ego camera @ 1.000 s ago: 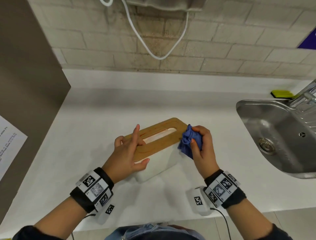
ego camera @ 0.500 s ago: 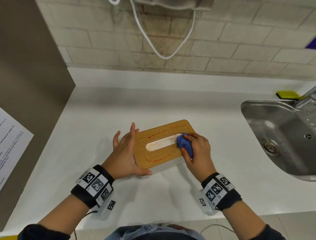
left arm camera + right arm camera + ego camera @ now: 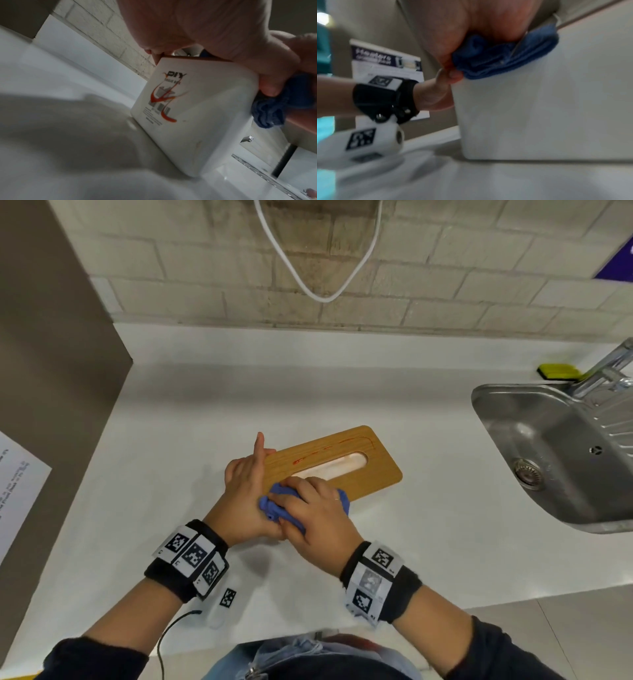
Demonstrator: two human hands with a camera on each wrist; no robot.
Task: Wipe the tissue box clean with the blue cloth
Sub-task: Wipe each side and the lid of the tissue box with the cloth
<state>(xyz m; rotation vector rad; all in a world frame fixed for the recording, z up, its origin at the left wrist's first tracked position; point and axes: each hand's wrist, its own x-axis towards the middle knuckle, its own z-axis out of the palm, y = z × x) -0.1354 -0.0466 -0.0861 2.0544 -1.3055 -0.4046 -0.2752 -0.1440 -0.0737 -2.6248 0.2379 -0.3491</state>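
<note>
The tissue box (image 3: 356, 474), white with a wooden lid, lies on the white counter in the head view. A red streak (image 3: 308, 457) runs along the lid's far edge. My left hand (image 3: 248, 477) grips the box's left end, index finger raised. In the left wrist view its thumb (image 3: 269, 86) presses the near corner, and a red smear (image 3: 163, 98) crosses the label on the box end (image 3: 197, 121). My right hand (image 3: 305, 501) holds the bunched blue cloth (image 3: 274, 503) on the lid's near left corner. The right wrist view shows the cloth (image 3: 505, 58) over the box's top edge (image 3: 556, 108).
A steel sink (image 3: 486, 398) with a tap (image 3: 606, 371) sits at the right, a yellow-green sponge (image 3: 558, 370) behind it. A white cable (image 3: 322, 297) hangs on the brick wall. A brown panel (image 3: 51, 354) with a paper sheet (image 3: 20, 470) bounds the left.
My right hand carried the cloth from the lid's right end across to its near left corner, beside my left hand. The tilted box came down flat.
</note>
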